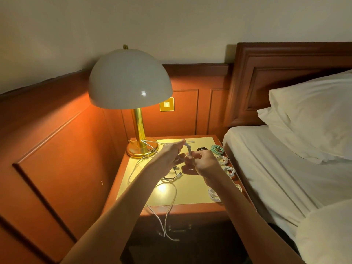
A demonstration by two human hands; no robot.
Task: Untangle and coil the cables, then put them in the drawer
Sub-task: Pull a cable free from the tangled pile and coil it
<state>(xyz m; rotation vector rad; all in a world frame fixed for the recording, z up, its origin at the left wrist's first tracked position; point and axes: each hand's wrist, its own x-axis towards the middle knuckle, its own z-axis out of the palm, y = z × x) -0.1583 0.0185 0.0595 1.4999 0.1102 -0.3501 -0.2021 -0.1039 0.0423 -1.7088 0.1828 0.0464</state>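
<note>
Above the nightstand, my left hand and my right hand both hold a small white cable coil between them. Loose white cables trail from under my hands across the top and hang over the front edge, past the shut drawer. Along the right edge lie several finished coils: a teal one, a dark one, and white ones.
A lit brass lamp with a white dome shade stands at the nightstand's back left. Wooden wall panelling runs to the left and behind. A bed with white sheets and a pillow adjoins on the right.
</note>
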